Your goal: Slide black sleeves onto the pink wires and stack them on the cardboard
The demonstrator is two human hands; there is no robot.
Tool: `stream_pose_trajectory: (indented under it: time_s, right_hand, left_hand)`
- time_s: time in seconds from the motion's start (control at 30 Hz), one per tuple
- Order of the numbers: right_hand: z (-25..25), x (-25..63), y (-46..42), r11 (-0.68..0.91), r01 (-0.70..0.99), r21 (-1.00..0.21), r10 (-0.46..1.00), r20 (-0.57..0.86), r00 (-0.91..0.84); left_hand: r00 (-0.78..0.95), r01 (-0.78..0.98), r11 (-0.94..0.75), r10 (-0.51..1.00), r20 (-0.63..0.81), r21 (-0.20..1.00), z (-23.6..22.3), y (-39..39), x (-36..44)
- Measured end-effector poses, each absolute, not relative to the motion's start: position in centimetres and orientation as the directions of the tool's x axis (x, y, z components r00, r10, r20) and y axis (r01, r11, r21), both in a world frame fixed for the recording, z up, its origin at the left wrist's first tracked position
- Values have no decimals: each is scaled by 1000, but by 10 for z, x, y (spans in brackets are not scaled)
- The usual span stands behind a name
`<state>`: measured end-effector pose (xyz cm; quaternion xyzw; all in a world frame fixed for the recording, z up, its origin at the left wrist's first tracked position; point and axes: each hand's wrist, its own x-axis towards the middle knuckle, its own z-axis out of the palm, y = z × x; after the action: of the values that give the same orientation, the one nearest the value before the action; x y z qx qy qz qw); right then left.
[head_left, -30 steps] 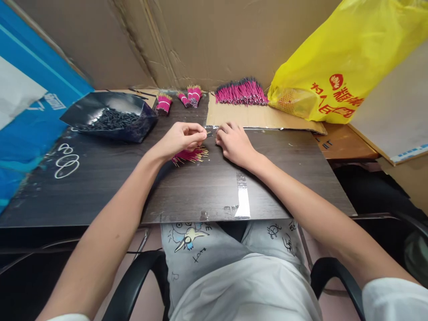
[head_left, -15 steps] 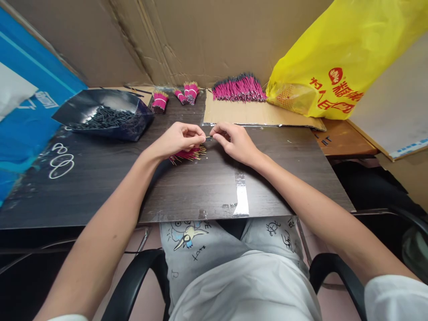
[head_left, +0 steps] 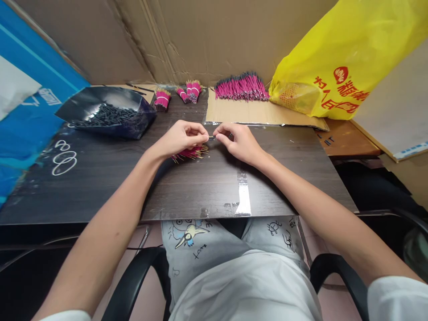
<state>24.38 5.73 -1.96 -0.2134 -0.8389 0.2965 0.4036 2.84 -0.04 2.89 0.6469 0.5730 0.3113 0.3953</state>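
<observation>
My left hand (head_left: 191, 136) is closed in a pinch, with the thin gold-tipped end of a wire (head_left: 210, 137) sticking out from its fingertips. Facing it, my right hand (head_left: 236, 139) pinches a small black tube, mostly covered by the fingers, right at the wire's end. Whether the tube is around the tip or only against it, I cannot tell. Under my left hand lies a loose pile of pink wires (head_left: 191, 153) with gold tips, partly hidden. An open dark bag (head_left: 133, 127) holding many short black tubes (head_left: 109, 115) stands to the left.
Bundled pink wires (head_left: 162, 100) and further bundles (head_left: 191, 92) stand at the back. A row of black-ended pink wires (head_left: 242, 88) lies on a cardboard sheet (head_left: 254, 113). A yellow plastic bag (head_left: 307, 67) is at the right. White rubber bands (head_left: 65, 162) lie left on the dark table (head_left: 187, 191).
Both hands keep their pinch near the same spot. A little more of the thin wire end shows between the fingertips. The whole view has shifted slightly.
</observation>
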Motion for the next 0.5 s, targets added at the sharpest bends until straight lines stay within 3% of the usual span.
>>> stream_pose_trajectory:
  time_s: [0.5]
  right_hand:
    - [-19, 245, 55, 765, 133, -630, 575, 576, -581]
  left_hand:
    - [147, 431, -1, 987, -69, 902, 28, 0, 31]
